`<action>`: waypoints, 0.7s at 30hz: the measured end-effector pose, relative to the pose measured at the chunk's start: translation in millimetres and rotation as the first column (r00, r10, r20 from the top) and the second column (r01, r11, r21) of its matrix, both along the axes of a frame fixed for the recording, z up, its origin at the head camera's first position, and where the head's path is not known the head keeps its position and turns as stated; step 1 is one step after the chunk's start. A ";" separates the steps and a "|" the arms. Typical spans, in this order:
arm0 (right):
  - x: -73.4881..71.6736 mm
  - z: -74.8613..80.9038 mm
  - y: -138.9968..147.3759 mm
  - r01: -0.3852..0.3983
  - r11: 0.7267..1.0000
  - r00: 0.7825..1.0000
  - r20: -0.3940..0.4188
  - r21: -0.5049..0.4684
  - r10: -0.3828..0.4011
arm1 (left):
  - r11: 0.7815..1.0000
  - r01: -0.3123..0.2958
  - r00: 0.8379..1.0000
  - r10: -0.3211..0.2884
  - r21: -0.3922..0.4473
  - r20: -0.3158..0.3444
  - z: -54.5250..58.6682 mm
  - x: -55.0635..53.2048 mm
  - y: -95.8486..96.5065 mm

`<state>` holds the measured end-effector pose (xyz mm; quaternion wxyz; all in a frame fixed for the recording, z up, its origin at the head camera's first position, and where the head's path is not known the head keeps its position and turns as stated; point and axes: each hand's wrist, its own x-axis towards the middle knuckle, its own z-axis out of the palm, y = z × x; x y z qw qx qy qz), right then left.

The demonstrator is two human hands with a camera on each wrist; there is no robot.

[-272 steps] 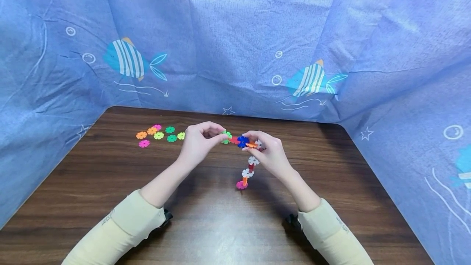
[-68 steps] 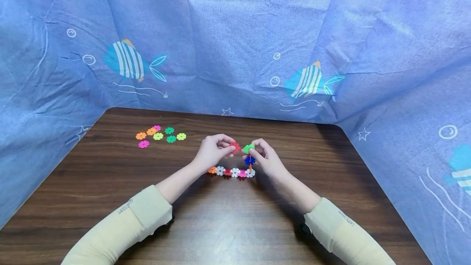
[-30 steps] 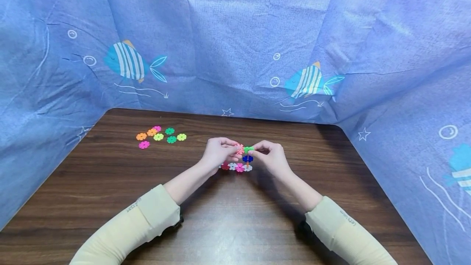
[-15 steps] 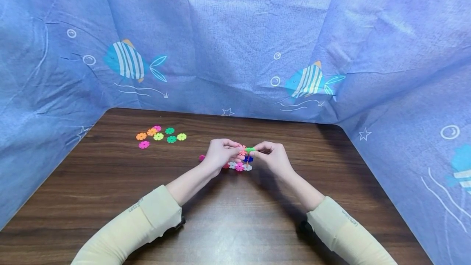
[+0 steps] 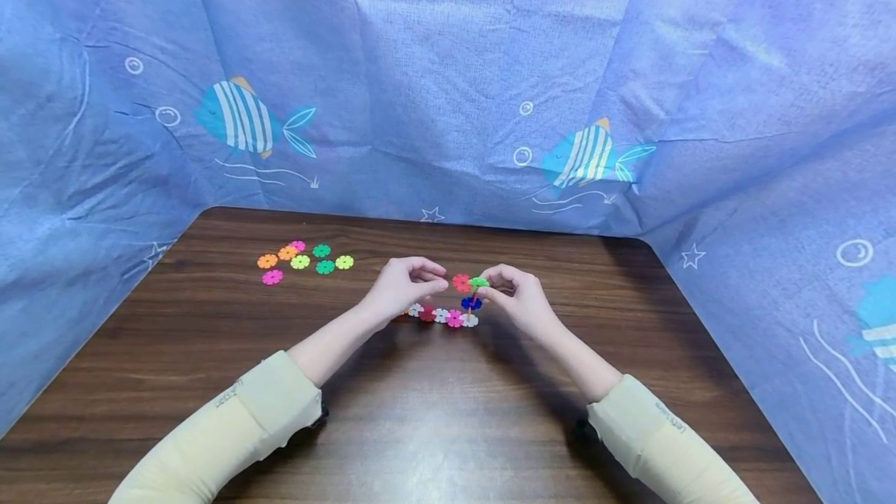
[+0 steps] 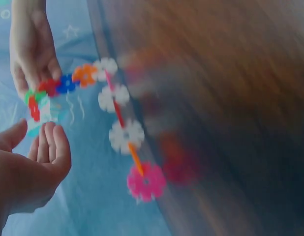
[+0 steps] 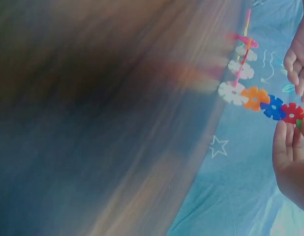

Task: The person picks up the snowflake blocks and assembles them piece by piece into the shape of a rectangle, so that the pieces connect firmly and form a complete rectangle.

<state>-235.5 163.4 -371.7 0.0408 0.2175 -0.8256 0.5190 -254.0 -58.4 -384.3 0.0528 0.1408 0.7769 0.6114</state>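
Observation:
My right hand (image 5: 521,298) pinches a green notched flower disc (image 5: 479,283) at the upper end of a chain of interlocking plastic flower discs. A red disc (image 5: 461,282) is slotted onto the green one, on the side toward my left hand (image 5: 402,286). That hand is apart from the chain, thumb and fingers spread, holding nothing. Below the green disc hang another red disc (image 7: 292,114), a blue disc (image 5: 471,302) and an orange disc (image 6: 85,74). From there the chain bends left through white discs (image 6: 126,136) and a pink disc (image 6: 146,182).
Several loose flower discs lie at the table's back left, among them a pink disc (image 5: 272,277), an orange disc (image 5: 267,260), a green disc (image 5: 325,267) and a yellow disc (image 5: 344,262). Behind the brown wooden table (image 5: 560,271) hangs a blue fish-print cloth (image 5: 448,99).
My left hand brought a red disc to the green one, pressed it on, then let go and drew back left. Earlier, that hand held the green disc at the chain's end.

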 end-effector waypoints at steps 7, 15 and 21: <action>-1.9 0.9 8.9 -0.002 0.999 0.998 -0.067 0.052 0.005 | 0.954 0.021 0.979 -0.080 -0.300 -0.186 9.6 -13.1 -41.7; -20.6 -19.4 24.2 -0.008 0.999 0.999 -0.048 0.053 0.011 | 0.880 -0.112 0.928 -0.073 -0.462 -0.365 10.8 -36.1 -88.1; -27.1 -26.3 29.2 -0.006 0.998 0.998 -0.065 0.064 0.011 | 0.828 -0.134 0.916 -0.107 -0.545 -0.387 -3.0 -57.7 -114.4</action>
